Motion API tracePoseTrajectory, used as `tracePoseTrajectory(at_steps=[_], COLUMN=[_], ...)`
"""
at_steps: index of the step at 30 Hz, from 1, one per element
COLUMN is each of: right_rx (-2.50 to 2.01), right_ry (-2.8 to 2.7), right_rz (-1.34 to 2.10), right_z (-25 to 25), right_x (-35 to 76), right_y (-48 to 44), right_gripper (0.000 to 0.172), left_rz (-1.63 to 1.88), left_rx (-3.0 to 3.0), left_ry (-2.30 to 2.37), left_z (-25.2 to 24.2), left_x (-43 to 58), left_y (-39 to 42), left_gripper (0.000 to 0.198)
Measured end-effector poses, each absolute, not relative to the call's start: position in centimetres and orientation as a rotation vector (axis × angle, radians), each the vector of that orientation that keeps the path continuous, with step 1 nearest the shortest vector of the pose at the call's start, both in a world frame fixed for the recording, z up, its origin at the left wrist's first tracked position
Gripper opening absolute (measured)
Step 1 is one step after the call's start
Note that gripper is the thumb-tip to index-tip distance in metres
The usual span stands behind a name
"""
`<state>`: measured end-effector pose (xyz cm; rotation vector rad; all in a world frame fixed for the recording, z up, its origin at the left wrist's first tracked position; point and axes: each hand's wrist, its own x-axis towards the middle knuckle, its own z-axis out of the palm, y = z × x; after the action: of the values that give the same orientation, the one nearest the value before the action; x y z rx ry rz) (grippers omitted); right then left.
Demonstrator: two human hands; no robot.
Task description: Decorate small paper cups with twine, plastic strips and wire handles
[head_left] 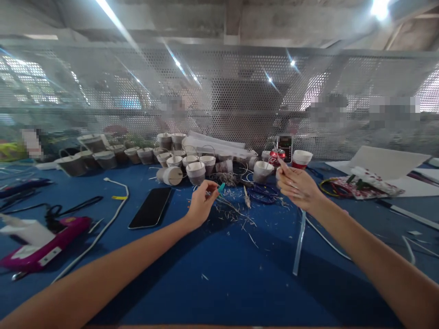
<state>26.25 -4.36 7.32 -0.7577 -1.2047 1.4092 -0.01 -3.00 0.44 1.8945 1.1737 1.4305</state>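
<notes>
My left hand (201,204) pinches a small teal piece (221,188) between thumb and fingertips, over the middle of the blue table (219,283). Thin stems trail on the table just below it. My right hand (295,186) is raised at the right, its fingers drawn together in front of a red can (277,156); what they hold, if anything, is too blurred to tell. A clear flat strip (299,244) lies on the table below that hand. Fibre scraps (236,211) are scattered between the two hands.
Small grey-white buckets (195,172) crowd the back. At the left are a black phone (151,208), a white cable (118,210) and a magenta power strip (46,246). Patterned fabric (368,185) and white sheets (394,160) lie at the right, before a perforated screen (240,100).
</notes>
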Motion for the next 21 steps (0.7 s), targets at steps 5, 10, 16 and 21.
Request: tracePoseTrajectory(at_steps=[5, 10, 16, 21], right_rx=[-0.829, -1.132, -1.323, -1.343], right_ry=[-1.364, -1.730, -1.999, -2.055], right_rz=[1.123, 0.468, -0.172, -0.229], right_z=[9.3, 10.1, 6.9, 3.4], right_x=[27.4, 27.4, 25.5, 24.7], right_y=[-5.5, -6.9, -6.1, -5.4], right_gripper=[0.023, 0.029, 0.038, 0.037], left_rz=[1.200, 0.970, 0.502, 0.709], left_rx=[2.571, 2.794, 2.662, 2.550], left_ry=[0.944, 0.940, 0.978, 0.986], left_z=[0.7, 0.4, -0.5, -0.3], left_x=[0.3, 0.5, -0.7, -1.0], left_y=[-3.6, -3.2, 0.0, 0.3], left_gripper=[0.019, 0.029, 0.039, 0.042])
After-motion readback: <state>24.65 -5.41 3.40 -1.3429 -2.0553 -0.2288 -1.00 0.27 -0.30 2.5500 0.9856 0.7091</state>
